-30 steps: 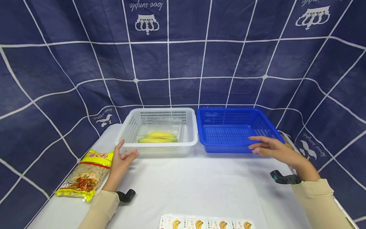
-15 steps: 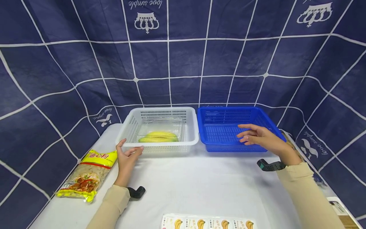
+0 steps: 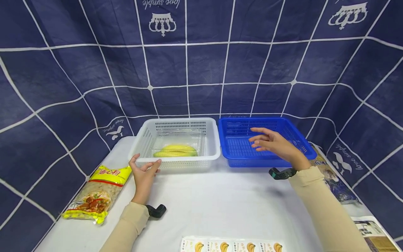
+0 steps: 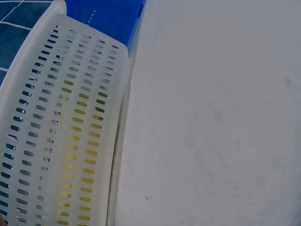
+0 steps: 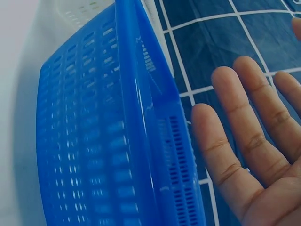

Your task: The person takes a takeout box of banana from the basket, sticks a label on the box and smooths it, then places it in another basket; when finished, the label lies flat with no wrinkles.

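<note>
My left hand is at the front left corner of a white slotted basket, its thumb and fingertips right at the rim. Inside that basket lies a clear plastic box with yellow produce, green at the edges, perhaps corn. The left wrist view shows yellow through the slots of the white basket. My right hand hovers over the blue basket with loosely spread fingers. From the right wrist, the hand appears open beside the blue rim, holding nothing.
A yellow-ended bag of pasta lies at the left. A sheet of banana labels is at the front edge. On the right, a dark printed package and a white-edged flat item lie partly behind the right arm. A blue checked curtain stands behind.
My right hand has moved left and farther over the blue basket, uncovering the package at the right. My left hand has shifted slightly right along the white basket's front rim.
</note>
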A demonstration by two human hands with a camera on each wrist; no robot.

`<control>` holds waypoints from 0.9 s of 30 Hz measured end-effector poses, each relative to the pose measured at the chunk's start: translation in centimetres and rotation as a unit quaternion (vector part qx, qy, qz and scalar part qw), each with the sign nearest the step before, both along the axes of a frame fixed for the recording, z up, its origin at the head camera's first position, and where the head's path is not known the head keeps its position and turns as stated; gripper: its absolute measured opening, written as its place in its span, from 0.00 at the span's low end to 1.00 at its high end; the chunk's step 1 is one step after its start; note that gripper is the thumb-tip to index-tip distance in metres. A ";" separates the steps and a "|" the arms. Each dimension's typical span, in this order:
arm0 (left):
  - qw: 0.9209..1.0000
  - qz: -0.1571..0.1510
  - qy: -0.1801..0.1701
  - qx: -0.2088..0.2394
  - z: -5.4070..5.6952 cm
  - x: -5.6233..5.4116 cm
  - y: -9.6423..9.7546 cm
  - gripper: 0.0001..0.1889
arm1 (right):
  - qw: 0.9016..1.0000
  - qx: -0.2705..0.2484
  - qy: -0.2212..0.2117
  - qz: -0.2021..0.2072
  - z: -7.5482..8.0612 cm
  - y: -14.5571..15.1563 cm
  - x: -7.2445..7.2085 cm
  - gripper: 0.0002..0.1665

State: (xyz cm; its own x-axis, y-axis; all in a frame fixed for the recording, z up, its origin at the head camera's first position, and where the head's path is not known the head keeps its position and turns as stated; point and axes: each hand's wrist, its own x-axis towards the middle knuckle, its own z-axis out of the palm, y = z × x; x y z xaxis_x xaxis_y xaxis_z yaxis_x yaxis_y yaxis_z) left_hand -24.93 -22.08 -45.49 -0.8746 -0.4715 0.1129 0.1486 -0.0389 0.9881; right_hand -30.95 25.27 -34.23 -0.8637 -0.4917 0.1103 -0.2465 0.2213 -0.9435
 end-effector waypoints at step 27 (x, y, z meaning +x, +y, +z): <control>0.992 -0.014 -0.054 -0.109 1.2 -0.1 -1.7 0.31 | 0.999 0.016 -0.029 -0.008 -0.4 -7.5 -4.9 0.43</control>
